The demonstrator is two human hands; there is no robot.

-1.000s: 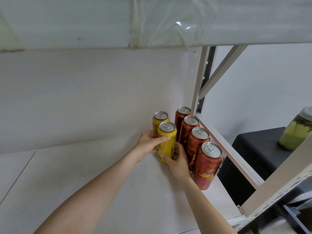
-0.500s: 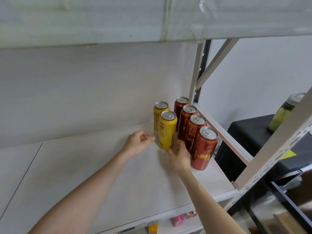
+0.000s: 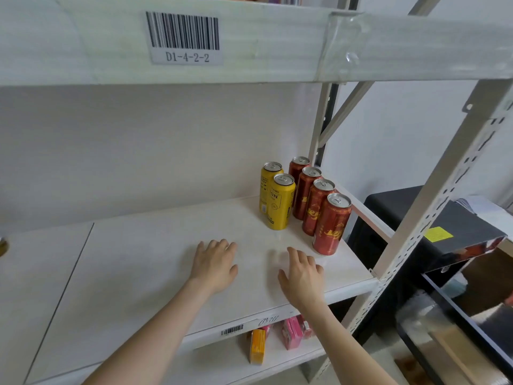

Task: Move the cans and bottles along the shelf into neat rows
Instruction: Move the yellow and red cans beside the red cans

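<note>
Several red cans point(image 3: 331, 226) stand in one row along the right end of the white shelf point(image 3: 144, 262), running from front to back. Two yellow cans point(image 3: 280, 202) stand in a second row just left of them, close to the back wall. My left hand point(image 3: 215, 263) hovers over the shelf in front of the yellow cans, fingers relaxed, holding nothing. My right hand point(image 3: 302, 276) is beside it, just in front of the nearest red can, also empty and apart from the cans.
A shelf beam point(image 3: 249, 43) with a barcode label runs overhead. A metal upright point(image 3: 433, 207) stands at the right corner. Small pink and orange boxes point(image 3: 277, 337) sit on the lower shelf. A black box point(image 3: 444, 226) is beyond the rack on the right.
Both hands let go of the front yellow can and drew back toward the shelf's front edge. The view pulled back and now shows the upper beam and lower shelf.
</note>
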